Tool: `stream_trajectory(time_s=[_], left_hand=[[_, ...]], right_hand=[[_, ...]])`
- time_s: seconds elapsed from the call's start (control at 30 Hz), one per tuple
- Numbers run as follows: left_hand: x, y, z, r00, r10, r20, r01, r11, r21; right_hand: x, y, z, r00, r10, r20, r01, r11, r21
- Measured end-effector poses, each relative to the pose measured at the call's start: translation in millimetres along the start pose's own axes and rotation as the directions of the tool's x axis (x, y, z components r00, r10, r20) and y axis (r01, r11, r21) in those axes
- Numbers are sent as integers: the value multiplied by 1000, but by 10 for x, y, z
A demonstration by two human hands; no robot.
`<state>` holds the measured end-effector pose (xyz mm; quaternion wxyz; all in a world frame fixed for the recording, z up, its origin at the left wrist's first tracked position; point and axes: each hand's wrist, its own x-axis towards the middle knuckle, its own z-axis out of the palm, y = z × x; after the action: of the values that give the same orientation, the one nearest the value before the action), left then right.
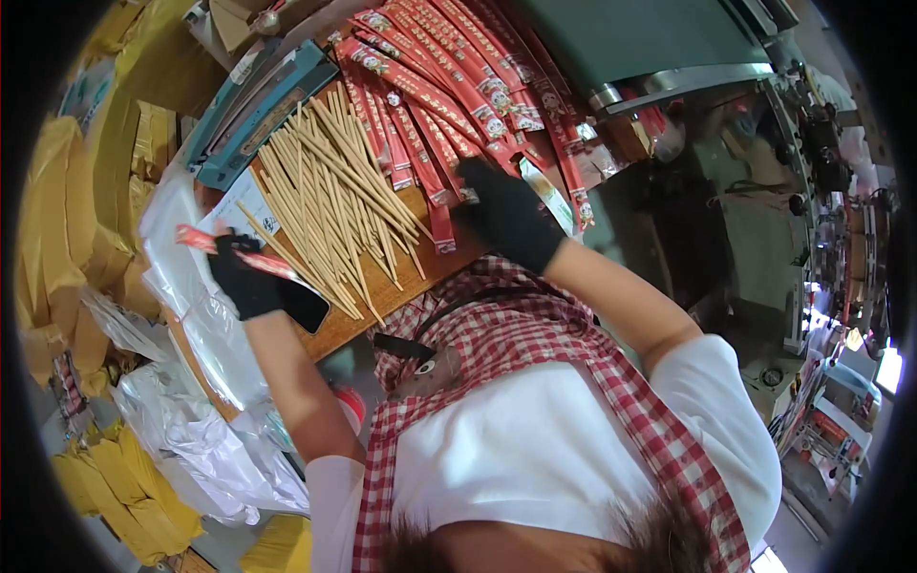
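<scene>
My left hand [244, 277], in a black glove with bare fingertips, is closed around a narrow red-and-white chopstick sleeve [196, 238] at the table's left edge. To its right lies a loose heap of wooden chopsticks [330, 181]. My right hand [511, 215], also black-gloved, is over the near ends of many red printed chopstick sleeves [435, 72]. Its fingers point left and are blurred, so their grip does not show. Beside that hand lies a slim white-and-green packet [546, 196].
A blue-green box [258, 119] stands behind the chopsticks at the left. Under my left wrist lies a dark phone-like slab [304, 304]. Clear plastic bags [210, 334] hang over the wooden table's [406, 277] left edge. Yellow packages [57, 210] pile up farther left; a green machine [650, 43] stands at the right.
</scene>
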<state>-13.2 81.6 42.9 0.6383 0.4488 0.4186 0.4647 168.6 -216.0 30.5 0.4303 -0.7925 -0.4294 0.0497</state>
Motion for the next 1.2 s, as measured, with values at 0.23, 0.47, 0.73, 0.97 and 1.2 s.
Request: stream_trajectory(time_s=[0.23, 0.47, 0.73, 0.97, 1.2], left_hand=[[-1083, -299, 797, 849, -366, 381, 408, 912, -32], [-1705, -731, 1209, 656, -377, 654, 649, 724, -234], [-1362, -609, 710, 851, -284, 441, 287, 956, 63], [-688, -300, 836, 812, -447, 375, 509, 856, -83], [-651, -980, 1106, 629, 234, 741, -750, 431, 501]], right_hand=[[-249, 654, -600, 960, 269, 81, -239, 934, -267], [-20, -158, -37, 910, 414, 25, -340, 710, 616], [499, -218, 643, 989, -129, 69, 131, 991, -25], [1477, 585, 813, 950, -268, 160, 311, 847, -432], [1217, 291, 526, 978, -126, -165, 123, 992, -25]])
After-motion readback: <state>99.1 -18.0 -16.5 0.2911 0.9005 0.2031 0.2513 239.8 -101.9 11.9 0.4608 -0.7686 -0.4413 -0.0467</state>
